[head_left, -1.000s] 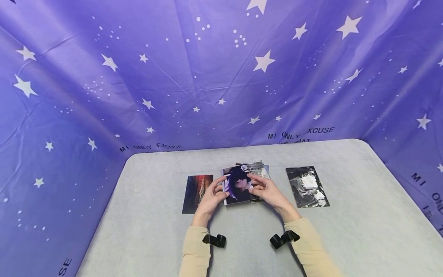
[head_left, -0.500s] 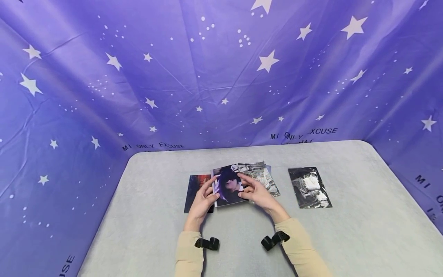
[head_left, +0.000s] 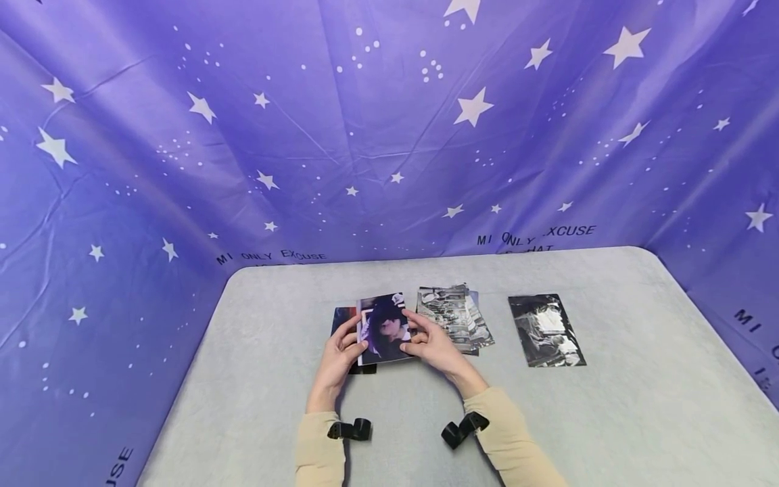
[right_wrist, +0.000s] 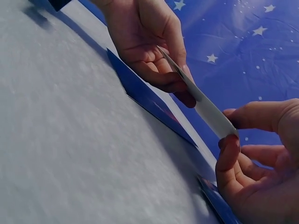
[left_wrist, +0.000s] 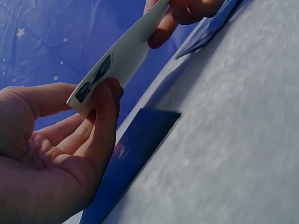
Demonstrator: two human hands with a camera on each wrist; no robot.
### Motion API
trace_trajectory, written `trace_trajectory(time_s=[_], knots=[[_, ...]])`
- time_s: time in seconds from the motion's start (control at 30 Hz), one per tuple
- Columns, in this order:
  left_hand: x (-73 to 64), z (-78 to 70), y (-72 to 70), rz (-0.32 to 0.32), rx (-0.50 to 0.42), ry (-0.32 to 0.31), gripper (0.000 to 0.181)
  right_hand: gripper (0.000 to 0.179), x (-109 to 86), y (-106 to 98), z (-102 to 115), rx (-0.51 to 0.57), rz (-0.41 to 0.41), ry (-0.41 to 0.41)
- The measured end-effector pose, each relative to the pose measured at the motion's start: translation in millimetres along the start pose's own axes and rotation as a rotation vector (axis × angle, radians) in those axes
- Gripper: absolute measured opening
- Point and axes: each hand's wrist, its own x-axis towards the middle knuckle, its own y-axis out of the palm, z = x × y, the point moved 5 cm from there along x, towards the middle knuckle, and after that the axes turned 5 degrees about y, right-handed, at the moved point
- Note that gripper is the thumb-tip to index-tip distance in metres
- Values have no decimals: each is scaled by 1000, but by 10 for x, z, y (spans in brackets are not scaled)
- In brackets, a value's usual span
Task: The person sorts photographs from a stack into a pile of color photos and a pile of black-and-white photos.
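Observation:
A photo card (head_left: 385, 330) with a dark and purple portrait is held up between both hands. My left hand (head_left: 336, 360) pinches its left edge between thumb and fingers. On the opposite edge, my right hand (head_left: 435, 346) pinches it the same way. The wrist views show the pale back of the card (left_wrist: 128, 51), with a small dark print near the left fingers. Beneath it in the head view lies a dark red-and-black card (head_left: 343, 316), mostly covered. In the left wrist view that dark card (left_wrist: 140, 144) lies flat on the table, below the held one.
Several overlapping black-and-white cards (head_left: 447, 311) lie just right of the hands. Farther right is another black-and-white card (head_left: 546, 330), glossy and flat on the grey table (head_left: 633, 379). A purple starry cloth (head_left: 365, 135) rises behind and at both sides.
Both hands have moved left with the portrait card, from over the middle cards to over the dark red card. More of the black-and-white cards now shows.

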Motion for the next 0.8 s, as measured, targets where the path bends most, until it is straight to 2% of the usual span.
trace_trajectory(time_s=[0.23,0.5,0.7,0.8], knots=[[-24,-19,-141,-61,43,-9,56,72,30,153,-7,-37,-26,16],[-82,-74,-303,-106,102,-16,53,66,-49,374,280,-104,-42,1],[-116,-104,-416,-137,156,-27,50,69,87,453,38,-175,-72,3],[-119,-109,-451,-140,204,-33,50,71,137,470,-39,-244,-90,2]])
